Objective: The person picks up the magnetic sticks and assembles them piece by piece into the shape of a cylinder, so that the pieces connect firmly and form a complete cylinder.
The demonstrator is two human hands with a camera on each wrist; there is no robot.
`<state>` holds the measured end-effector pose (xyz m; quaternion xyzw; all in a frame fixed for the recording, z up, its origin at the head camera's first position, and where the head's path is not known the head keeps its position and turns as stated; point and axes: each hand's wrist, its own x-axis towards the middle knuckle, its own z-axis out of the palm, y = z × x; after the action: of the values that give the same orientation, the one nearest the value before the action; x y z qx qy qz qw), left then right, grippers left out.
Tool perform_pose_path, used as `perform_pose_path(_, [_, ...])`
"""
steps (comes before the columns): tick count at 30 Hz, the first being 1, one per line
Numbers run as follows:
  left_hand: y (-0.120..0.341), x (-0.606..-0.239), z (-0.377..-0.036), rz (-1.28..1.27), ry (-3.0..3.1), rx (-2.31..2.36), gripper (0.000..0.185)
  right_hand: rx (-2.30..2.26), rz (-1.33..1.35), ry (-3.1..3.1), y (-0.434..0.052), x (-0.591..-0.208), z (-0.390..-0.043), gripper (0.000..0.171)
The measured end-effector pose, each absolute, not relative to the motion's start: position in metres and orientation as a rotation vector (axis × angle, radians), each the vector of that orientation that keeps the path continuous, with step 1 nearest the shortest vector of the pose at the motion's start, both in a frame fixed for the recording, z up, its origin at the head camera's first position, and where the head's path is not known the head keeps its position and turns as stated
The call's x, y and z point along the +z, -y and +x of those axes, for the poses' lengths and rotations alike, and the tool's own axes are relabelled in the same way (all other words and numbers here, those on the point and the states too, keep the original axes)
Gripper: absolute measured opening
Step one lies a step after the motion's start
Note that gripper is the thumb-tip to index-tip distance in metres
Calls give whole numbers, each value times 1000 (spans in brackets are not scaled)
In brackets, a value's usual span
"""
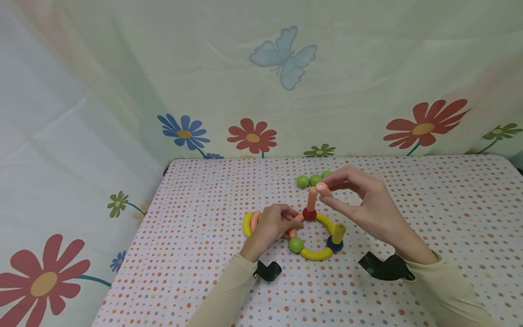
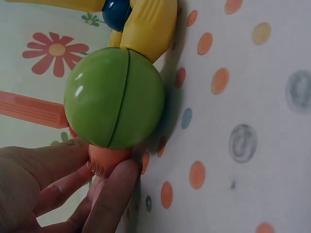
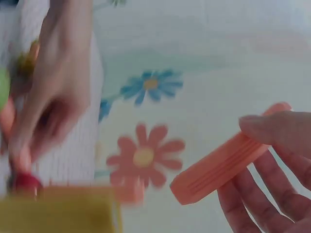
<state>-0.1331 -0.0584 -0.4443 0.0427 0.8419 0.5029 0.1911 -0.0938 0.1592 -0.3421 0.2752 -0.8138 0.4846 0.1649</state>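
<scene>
Two hands at work over a ring of toy pieces on a dotted tablecloth (image 1: 171,281). Left hand (image 1: 274,220), just past 9 o'clock of the ring, pinches an orange curved piece (image 2: 108,158) between thumb and fingers; piece meets the green ball (image 1: 295,245) at 8 o'clock. Cannot tell if its other end is seated in the red ball (image 1: 309,214) at 12.

Right hand (image 1: 369,206), raised at 2 o'clock, holds an orange stick (image 3: 226,167) between thumb and fingers. Head view lines its near end up beside the top of the upright orange stick (image 1: 312,200), which stands on the red ball; right wrist view shows a gap between them.

Rest of ring: yellow curved piece (image 1: 325,222) at 1 o'clock, blue ball (image 1: 335,244) between 3 and 4 with an upright yellow stick (image 1: 338,233), second yellow curved piece (image 1: 316,255) at 6, running from green ball to blue.

Beyond the ring at 12: three green balls (image 1: 315,180) in a row, the end one partly behind right fingers. At 9, beside left hand: a loose yellow arc (image 1: 247,224) and orange arc (image 1: 255,221), side by side. Flowered backdrop (image 1: 351,91) behind.
</scene>
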Motion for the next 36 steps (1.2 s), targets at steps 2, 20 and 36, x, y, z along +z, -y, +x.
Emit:
perform_pose_path(2, [59, -445, -133, 147, -2365, 1411, 25, 1471, 834, 2259, -145, -340, -85, 41])
perform_pose_path(20, [62, -447, -136, 265, -2464, 1364, 17, 1610, 793, 2227, -96, -400, -59, 43])
perform_pose_path(36, [60, -448, -139, 241, -2531, 1286, 18, 1624, 740, 2337, -94, -425, -63, 39])
